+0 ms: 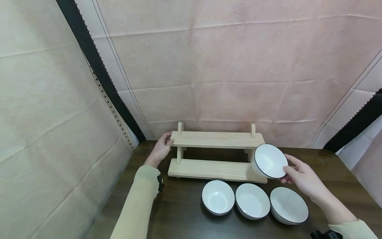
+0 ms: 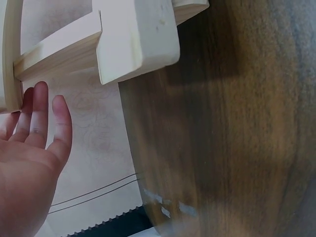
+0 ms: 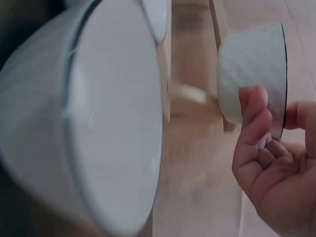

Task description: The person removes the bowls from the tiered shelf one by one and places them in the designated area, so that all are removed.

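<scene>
A two-tier wooden shelf (image 1: 219, 139) stands on the dark table. My left hand (image 1: 161, 150) holds the left end of its upper board; in the left wrist view several fingers (image 2: 61, 123) extend loosely beneath the wood. With thumb and fingers, my right hand (image 1: 301, 176) grips the rim of a white bowl with a dark edge (image 1: 270, 161). This bowl is tilted in the air at the shelf's right end, overlapping both boards in the head view. The right wrist view shows its ribbed outer side (image 3: 252, 69).
Three similar white bowls stand in a row before the shelf: a left one (image 1: 218, 197), a middle one (image 1: 252, 200) and a right one (image 1: 288, 205). A pale cloth backdrop (image 1: 226, 73) hangs behind the brown table (image 1: 179, 212).
</scene>
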Demonstrator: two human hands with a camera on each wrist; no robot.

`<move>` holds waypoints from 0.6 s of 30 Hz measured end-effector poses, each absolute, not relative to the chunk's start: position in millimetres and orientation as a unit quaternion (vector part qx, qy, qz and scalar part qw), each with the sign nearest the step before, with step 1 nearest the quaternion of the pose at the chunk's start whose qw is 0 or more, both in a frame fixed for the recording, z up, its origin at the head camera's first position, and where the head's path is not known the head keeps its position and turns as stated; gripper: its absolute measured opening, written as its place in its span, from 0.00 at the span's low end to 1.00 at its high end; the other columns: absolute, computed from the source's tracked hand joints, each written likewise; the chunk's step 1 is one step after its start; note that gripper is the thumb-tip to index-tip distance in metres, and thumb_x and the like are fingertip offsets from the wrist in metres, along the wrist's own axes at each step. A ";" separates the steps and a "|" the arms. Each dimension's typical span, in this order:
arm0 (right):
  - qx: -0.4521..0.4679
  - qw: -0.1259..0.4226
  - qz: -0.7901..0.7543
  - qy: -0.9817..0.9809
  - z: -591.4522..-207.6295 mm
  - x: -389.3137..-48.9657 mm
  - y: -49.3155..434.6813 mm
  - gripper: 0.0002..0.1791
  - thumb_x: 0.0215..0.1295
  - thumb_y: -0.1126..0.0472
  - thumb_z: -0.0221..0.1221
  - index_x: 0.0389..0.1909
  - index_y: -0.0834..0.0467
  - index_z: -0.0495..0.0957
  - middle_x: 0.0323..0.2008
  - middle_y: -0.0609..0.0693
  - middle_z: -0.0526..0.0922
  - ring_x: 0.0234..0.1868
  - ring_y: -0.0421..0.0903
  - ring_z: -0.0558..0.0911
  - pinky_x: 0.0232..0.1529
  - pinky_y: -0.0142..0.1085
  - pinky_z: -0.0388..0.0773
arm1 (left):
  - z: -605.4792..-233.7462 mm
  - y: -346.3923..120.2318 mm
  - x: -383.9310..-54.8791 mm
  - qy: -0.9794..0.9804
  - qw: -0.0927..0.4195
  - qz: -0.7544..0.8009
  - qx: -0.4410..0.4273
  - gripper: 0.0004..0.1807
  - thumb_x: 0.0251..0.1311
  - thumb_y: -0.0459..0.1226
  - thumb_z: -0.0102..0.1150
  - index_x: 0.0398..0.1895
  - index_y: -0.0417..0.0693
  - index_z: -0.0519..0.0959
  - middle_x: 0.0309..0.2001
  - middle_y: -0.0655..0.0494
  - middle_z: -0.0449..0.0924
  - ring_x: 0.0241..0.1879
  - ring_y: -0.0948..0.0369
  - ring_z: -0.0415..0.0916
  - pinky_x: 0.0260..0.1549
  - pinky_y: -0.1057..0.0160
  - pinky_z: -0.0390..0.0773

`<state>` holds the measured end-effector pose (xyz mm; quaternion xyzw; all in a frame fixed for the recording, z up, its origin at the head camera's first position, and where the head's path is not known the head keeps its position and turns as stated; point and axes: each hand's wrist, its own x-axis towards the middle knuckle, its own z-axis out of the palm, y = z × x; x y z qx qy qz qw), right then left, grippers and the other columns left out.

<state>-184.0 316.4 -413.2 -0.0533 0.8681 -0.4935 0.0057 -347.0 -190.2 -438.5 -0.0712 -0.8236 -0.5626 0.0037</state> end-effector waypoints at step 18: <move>-0.076 -0.030 -0.437 0.896 -448.0 -146.4 388.5 0.26 0.79 0.68 0.46 0.71 0.73 0.53 0.25 0.52 0.83 0.24 0.43 0.81 0.26 0.34 0.80 | -439.8 -188.0 -348.1 -0.826 0.006 -0.559 -0.069 0.28 0.79 0.42 0.44 0.78 0.51 0.57 0.66 0.45 0.65 0.62 0.48 0.68 0.60 0.40 0.71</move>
